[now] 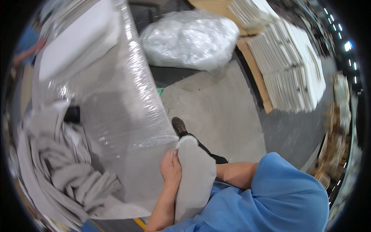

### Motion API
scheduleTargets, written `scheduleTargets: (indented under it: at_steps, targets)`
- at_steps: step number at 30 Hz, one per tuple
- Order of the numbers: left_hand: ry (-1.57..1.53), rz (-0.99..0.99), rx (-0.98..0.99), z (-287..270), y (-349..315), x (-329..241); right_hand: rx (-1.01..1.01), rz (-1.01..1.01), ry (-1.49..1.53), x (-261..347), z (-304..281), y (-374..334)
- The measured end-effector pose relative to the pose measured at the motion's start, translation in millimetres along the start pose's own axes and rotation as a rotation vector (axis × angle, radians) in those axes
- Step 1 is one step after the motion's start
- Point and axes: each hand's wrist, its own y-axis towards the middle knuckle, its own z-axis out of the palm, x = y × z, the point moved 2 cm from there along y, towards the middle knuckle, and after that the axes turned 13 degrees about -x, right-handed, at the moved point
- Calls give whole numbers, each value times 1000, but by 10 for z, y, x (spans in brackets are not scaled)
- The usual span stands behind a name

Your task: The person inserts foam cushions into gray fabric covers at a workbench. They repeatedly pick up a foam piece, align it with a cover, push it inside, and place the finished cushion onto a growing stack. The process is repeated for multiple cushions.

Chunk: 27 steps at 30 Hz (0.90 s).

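Observation:
In front of my body is a pale grey fabric piece (196, 176), long and rounded, with a whitish edge at its top. My left hand (171, 169) is closed on its left edge near the top, thumb on the near side. From the right, my right forearm (236, 173) reaches behind the fabric. The fabric hides my right hand, so its fingers do not show. Close to my left hand is the corner of a table (116, 143) wrapped in clear plastic film. A crumpled heap of grey fabric (69, 166) lies at the table's left.
White foam slabs (77, 42) lie on the table's far end, with another person's arm (29, 54) beyond. A big plastic-wrapped bundle (189, 40) stands on the floor ahead. Stacked white panels (290, 65) on cardboard stand at right. My shoe (179, 126) is beside the table.

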Motion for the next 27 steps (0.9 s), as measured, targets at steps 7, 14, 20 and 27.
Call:
scheduleTargets:
  at_steps: [7, 14, 20, 27]
  targets:
    - [151, 74, 60, -164, 26, 292, -248, -1, 268, 372, 213, -293]
    - [-73, -213, 85, -70, 32, 240, -282, -100, 418, 723, 35, -319]
    - [-47, -124, 147, -155, 69, 110, -121, -85, 330, 782, -36, -254]
    - [81, 179, -51, -226, -61, -292, 190, -685, 2, 1777, -490, 72]
